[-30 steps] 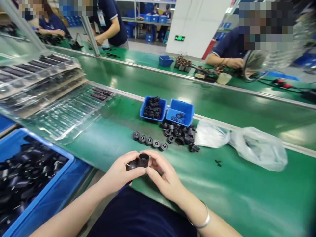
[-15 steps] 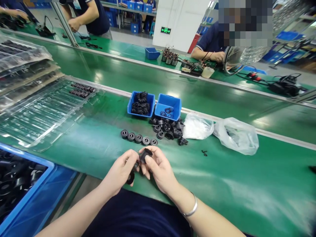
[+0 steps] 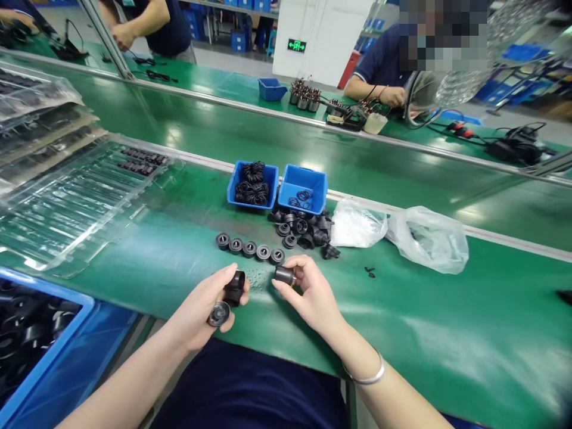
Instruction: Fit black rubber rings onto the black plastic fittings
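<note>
My left hand (image 3: 210, 304) is closed around several black plastic caps (image 3: 218, 314), their round openings facing different ways. Between the thumb and fingers of my right hand (image 3: 308, 292) is one black cylindrical cap (image 3: 284, 274), tipped on its side just above the mat. The two hands are apart. Just beyond them stands a row of several round black caps (image 3: 249, 249), tops up. Behind the row's right end lies a heap of loose black plastic parts (image 3: 308, 229).
A blue bin of black rubber rings (image 3: 268, 193) adjoins another blue bin (image 3: 308, 179) holding a few rings. Plastic bags (image 3: 429, 238) lie to the right, clear trays (image 3: 89, 202) to the left. A blue crate (image 3: 84, 322) of black parts stands lower left. Co-workers sit across the line.
My hands have moved apart. The right hand has drawn away to the right with one cap, and the left has turned, showing the caps in its grip.
</note>
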{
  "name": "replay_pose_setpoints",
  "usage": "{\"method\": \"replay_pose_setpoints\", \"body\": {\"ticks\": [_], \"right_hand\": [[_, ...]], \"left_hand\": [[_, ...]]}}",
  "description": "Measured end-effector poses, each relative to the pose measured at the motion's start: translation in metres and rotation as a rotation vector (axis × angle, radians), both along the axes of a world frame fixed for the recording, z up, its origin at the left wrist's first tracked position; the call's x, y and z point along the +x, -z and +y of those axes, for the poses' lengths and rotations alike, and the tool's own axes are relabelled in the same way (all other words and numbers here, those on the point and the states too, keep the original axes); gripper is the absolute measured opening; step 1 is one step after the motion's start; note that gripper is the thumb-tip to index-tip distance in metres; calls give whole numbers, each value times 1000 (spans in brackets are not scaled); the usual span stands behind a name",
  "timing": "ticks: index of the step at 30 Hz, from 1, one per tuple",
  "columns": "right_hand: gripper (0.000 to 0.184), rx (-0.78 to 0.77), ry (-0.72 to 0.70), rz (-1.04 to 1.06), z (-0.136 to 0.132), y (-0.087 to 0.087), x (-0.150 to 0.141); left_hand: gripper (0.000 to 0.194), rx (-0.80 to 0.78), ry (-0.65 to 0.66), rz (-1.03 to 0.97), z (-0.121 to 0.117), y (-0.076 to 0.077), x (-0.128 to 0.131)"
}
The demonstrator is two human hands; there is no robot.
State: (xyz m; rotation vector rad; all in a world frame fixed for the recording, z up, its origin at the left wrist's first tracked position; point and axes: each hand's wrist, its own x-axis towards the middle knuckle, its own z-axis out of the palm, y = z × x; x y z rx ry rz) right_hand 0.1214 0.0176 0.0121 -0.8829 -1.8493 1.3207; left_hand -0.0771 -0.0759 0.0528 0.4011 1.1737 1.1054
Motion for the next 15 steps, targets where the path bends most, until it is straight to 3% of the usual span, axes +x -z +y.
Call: {"method": "replay_pose_setpoints", "body": {"ticks": [3,7,10,13,15], "right_hand": [[23,133,-14,-113,1,4,4],[35,139,6,-149,1,7,5],[45,168,28,-194,1,11,4],[54,218,38,-202,1,15,2],[59,237,39,-182,1,17,2]], "left_hand": [[40,18,12,41,0,2,-1],[44,28,51,182,3,6,-4],[42,87,131,607,6,11,-8],[32,296,222,1111,12,20,-10],[27,418,284,1314,16,27,-9]]}}
